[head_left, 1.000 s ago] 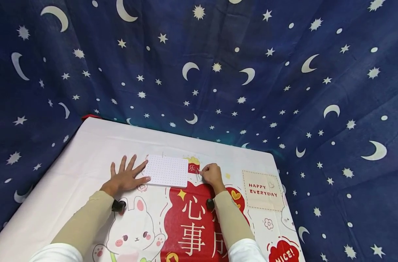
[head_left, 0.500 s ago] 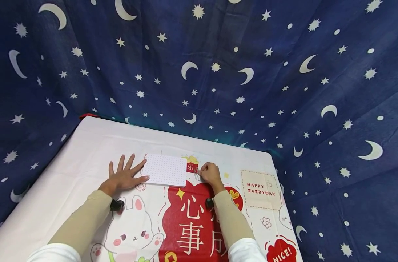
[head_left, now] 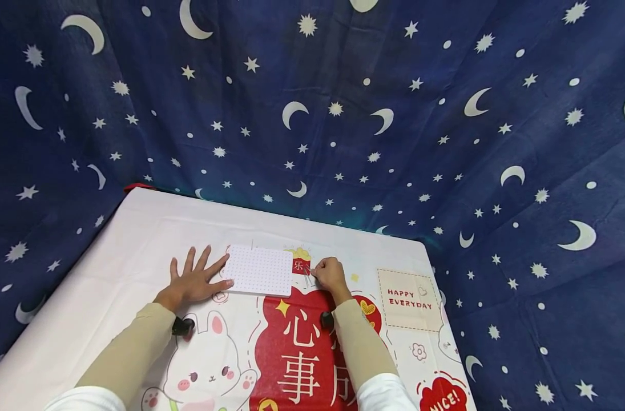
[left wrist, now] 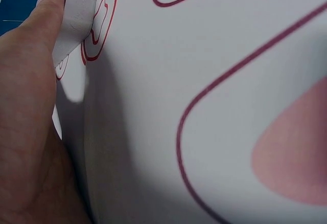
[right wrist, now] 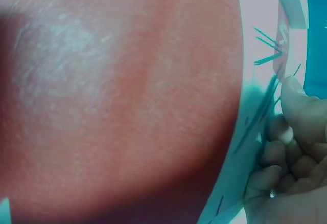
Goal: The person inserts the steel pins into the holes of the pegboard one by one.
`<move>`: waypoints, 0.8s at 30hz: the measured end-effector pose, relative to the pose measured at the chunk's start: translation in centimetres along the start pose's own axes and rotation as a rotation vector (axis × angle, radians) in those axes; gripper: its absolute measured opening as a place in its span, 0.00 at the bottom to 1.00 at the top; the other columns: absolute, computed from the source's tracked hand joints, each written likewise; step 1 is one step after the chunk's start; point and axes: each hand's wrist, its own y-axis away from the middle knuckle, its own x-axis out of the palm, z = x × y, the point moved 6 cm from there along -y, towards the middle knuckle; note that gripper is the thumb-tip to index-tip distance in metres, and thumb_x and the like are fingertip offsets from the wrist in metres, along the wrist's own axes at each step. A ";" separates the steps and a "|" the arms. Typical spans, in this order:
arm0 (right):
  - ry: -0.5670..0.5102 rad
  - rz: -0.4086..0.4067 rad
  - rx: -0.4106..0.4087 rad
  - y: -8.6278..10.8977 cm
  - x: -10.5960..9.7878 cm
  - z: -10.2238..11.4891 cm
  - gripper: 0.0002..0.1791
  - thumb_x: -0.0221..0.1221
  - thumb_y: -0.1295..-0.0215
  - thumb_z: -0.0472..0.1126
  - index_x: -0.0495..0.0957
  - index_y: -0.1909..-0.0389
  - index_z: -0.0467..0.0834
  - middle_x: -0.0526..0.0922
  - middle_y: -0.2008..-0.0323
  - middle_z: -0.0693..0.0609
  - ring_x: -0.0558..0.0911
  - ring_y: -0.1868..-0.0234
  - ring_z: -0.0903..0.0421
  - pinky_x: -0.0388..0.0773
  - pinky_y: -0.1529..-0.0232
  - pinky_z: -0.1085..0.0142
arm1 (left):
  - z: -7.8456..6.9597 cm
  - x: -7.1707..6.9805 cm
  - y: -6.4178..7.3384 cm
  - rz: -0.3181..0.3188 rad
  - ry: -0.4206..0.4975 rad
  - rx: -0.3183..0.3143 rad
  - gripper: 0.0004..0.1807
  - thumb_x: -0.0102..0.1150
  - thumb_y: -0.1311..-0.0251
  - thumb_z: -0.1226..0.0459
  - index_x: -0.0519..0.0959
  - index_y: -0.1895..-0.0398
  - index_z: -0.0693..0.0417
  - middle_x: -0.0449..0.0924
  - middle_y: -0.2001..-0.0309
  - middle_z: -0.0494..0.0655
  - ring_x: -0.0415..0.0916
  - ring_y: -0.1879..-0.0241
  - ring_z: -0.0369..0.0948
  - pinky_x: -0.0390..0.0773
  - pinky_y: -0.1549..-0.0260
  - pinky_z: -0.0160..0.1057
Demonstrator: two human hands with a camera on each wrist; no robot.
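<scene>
Barely anything's moved since a second ago: the head view drifted a touch, and our left hand (head_left: 191,282) and right hand (head_left: 331,275) sit about where they were on either side of the white dotted board (head_left: 261,271). Going left to right, the left hand is palm-down with fingers spread, thumb and index fingertip touching the board's left edge; the left wrist view shows that thumb tip right on its side. Rabbit print (head_left: 209,359) is on the near side of that hand. The board itself sits on the desk (head_left: 153,222) between our hands. Next, just left of the right hand's fingertips, we've got a small red packet print (head_left: 299,265), plus thin dark lines (right wrist: 265,45), sticks or print, we can't say. Right hand's fingers are curled, but we can't tell if they're pinching anything. Further right of it, well apart: HAPPY EVERYDAY print (head_left: 410,299).
</scene>
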 end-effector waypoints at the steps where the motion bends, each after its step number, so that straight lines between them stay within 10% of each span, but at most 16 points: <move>1: -0.014 0.011 0.005 0.0 0.0 0.0 0.11 0.69 0.33 0.41 0.86 0.70 0.38 0.86 0.71 0.45 0.79 0.67 0.54 0.75 0.73 0.69 | 0.0 0.1 0.0 0.005 -0.007 -0.004 0.51 0.50 0.36 0.28 0.53 0.16 0.40 0.31 0.15 0.64 0.19 0.19 0.71 0.13 0.31 0.77; 24: -0.348 0.065 -0.084 0.3 -0.3 0.1 0.09 0.62 0.26 0.39 0.88 0.56 0.41 0.87 0.58 0.44 0.81 0.54 0.51 0.80 0.55 0.66 | -0.2 0.0 0.1 0.009 -0.019 -0.007 0.51 0.49 0.36 0.28 0.52 0.16 0.40 0.30 0.15 0.64 0.18 0.19 0.71 0.13 0.31 0.77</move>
